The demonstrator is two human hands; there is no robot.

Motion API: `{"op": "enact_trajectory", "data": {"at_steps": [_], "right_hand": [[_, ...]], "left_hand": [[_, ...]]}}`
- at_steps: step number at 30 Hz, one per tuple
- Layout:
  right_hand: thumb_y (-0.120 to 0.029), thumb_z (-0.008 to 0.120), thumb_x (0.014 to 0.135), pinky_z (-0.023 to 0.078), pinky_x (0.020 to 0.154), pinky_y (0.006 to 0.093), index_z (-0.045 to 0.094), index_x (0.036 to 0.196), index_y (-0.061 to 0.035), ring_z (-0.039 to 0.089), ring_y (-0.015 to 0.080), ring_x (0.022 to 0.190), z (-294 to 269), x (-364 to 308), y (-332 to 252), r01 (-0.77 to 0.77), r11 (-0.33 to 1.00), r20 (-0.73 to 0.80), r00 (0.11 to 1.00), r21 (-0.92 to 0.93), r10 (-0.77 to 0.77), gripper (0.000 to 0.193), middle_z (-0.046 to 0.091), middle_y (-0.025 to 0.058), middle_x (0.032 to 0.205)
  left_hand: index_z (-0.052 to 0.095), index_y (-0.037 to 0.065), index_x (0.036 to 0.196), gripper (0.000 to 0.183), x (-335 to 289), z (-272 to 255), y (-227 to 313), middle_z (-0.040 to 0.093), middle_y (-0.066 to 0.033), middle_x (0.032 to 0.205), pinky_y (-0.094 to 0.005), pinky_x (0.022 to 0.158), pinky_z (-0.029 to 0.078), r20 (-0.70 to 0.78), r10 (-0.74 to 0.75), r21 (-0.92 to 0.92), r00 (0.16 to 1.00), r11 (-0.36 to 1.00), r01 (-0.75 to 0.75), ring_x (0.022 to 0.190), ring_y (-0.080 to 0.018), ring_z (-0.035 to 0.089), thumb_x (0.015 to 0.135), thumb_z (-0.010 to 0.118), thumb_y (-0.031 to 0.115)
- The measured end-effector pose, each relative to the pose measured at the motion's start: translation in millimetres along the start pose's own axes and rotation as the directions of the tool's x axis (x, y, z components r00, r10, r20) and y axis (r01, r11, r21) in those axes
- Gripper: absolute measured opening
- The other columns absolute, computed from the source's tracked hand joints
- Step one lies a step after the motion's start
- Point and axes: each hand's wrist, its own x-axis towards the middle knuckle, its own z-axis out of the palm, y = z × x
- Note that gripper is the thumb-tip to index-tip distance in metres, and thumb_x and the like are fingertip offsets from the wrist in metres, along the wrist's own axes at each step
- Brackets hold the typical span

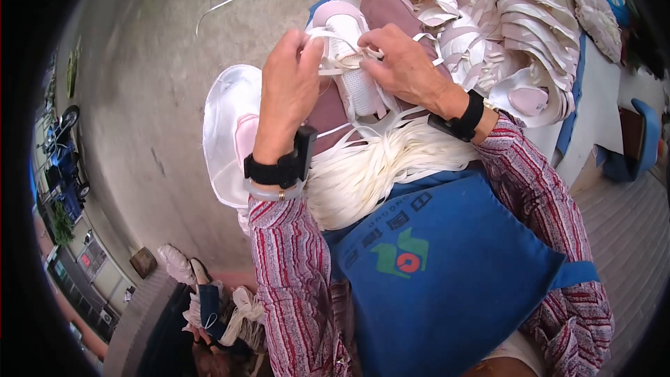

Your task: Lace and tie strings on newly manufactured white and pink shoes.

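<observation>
between the fingers of both hands, on the person's raised knee, sits a white and pink shoe upper (352,63), propped there so both hands can reach it. the left hand (289,87) has its fingers closed on a white strap (326,36) looped above the upper, keeping it taut. the right hand (405,66) pinches the same strap just across from the left fingertips, pressing it toward the upper. below the wrists a bundle of white straps (380,171) lies over the blue apron (440,265), close enough to draw from. beyond the right fingers a pile of similar uppers (509,28) is stacked.
</observation>
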Motion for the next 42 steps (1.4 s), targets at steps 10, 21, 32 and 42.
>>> {"op": "enact_trajectory", "data": {"at_steps": [10,21,32,42], "right_hand": [[-0.016,0.055,0.084,0.049,0.064,0.043,0.065,0.092,-0.0035,0.061,0.0346,0.068,14,9,-27,0.095,0.991,-0.009,0.995,0.099,-0.095,0.018,0.063,0.0194,0.075],[-0.019,0.05,0.095,0.038,0.041,0.0223,0.061,0.08,-0.003,0.046,0.0051,0.046,-24,25,-31,-0.573,0.471,0.479,0.82,0.671,0.315,0.024,0.047,-0.0039,0.06],[-0.022,0.041,0.1,0.032,0.036,0.0175,0.056,0.09,0.0006,0.04,0.0023,0.043,-48,28,-53,-0.482,-0.317,0.493,0.869,0.817,-0.05,0.029,0.048,-0.0024,0.065],[-0.017,0.064,0.08,0.046,0.077,0.0388,0.054,0.094,0.0038,0.057,0.0334,0.084,-3,-16,5,-0.02,0.987,0.106,0.994,-0.159,0.038,0.028,0.056,0.0184,0.088]], "left_hand": [[0.061,-0.003,0.087,0.029,-22,-7,4,0.058,-0.0069,0.075,-0.0245,0.055,0.044,0.004,-0.08,-0.072,0.997,0.994,0.08,0.06,-0.0104,0.054,0.089,0.062,0.026],[0.059,0.001,0.109,0.031,-61,3,-32,0.046,-0.0227,0.124,-0.0424,0.089,0.042,-0.249,0.119,0.372,0.961,0.928,-0.019,0.106,-0.0333,0.052,0.08,0.065,0.008],[0.063,0.005,0.088,0.018,-24,33,-42,0.063,-0.0141,0.08,-0.0405,0.067,0.048,-0.06,0.147,0.114,0.987,0.984,-0.139,0.068,-0.032,0.059,0.091,0.051,0.018],[0.036,0.012,0.065,0.036,-27,-101,64,0.029,0.0042,0.056,-0.0219,0.041,0.023,-0.16,-0.019,-0.684,0.987,0.723,-0.097,0.045,-0.0046,0.026,0.097,0.044,0.026]]}}
